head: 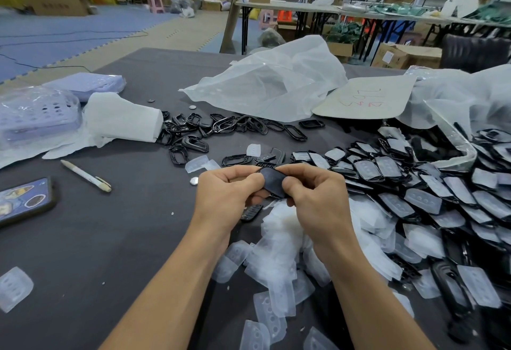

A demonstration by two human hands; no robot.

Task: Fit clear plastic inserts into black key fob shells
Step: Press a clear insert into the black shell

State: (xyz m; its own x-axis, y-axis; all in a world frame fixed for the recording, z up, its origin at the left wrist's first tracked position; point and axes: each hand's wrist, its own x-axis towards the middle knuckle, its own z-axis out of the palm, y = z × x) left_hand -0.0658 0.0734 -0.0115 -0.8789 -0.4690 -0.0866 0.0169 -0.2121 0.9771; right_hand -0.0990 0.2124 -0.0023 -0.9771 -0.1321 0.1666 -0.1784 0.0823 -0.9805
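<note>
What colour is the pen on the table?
The pen is off-white, clearest in the head view.

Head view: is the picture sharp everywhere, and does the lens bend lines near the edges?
In the head view, the left hand, the right hand and the black shell they pinch are sharp; the cartons at the top corners are smeared; the far tables bow near the right edge; light is even, with mild sheen on the plastic bag.

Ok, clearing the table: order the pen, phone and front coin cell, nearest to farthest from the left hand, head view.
From the left hand:
1. Front coin cell, just left of it.
2. Pen, farther left.
3. Phone, at the table's left edge.
</note>
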